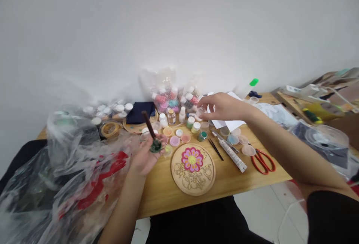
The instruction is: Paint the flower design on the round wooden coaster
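My left hand point(148, 154) holds a small cup of dark green paint point(156, 146) above the table's left part. A dark brown stick point(148, 125) stands tilted in that cup; its lower end is hidden in the green. At the back, my right hand point(217, 106) reaches over the jars, its thumb and fingers curved around the rim of a small clear plastic cup point(200, 114). Between my forearms lies a round wooden board point(193, 190) with a pink and purple flower point(192, 159) coloured in and raised, bare outlines below it. An opened jar of green point(202, 136) stands just behind the board.
Small colour cups point(175, 141) and white-capped jars point(196, 127) crowd behind the board. Tweezers point(215, 149), a white tube point(232, 156) and red-handled scissors point(263, 162) lie right. Plastic bags point(84, 169) fill the left; bead bags point(165, 94) lean on the wall.
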The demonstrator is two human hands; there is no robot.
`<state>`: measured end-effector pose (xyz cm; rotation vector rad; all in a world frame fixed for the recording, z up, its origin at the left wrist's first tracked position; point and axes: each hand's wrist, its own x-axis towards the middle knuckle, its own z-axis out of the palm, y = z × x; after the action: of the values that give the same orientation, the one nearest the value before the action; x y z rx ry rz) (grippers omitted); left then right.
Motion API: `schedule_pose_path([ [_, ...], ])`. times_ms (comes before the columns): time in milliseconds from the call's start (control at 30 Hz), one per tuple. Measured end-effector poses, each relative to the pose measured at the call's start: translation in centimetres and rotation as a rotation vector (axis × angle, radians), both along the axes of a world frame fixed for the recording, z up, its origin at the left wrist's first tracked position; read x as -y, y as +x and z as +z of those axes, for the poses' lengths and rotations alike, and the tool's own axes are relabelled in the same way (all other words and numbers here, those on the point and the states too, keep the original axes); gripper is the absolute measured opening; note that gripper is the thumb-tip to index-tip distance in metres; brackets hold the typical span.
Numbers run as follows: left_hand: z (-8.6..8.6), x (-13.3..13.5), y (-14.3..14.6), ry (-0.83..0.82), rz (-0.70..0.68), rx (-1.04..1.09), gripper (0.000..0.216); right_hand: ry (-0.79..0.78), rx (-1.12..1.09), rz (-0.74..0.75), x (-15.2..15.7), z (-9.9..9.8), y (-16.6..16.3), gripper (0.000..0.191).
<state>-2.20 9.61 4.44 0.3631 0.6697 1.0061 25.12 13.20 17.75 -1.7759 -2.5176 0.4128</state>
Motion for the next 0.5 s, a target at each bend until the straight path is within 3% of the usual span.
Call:
schedule_pose_path([
  [200, 0.4, 0.4, 0.9, -0.058, 0.047, 0.023, 0.012, 0.053, -0.105, 0.316, 0.5, -0.4, -6.9, 0.033],
  [333, 1.0, 0.6, 0.5, -0.062, 0.092, 0.069, 0.018, 0.071, -0.035, 0.368, -0.2, -1.9, -10.3, 0.036],
  [500, 1.0, 0.6, -0.1, -0.068, 0.118, 0.136, 0.025, 0.055, -0.068, 0.425, -0.8, -2.7, -11.6, 0.043],
])
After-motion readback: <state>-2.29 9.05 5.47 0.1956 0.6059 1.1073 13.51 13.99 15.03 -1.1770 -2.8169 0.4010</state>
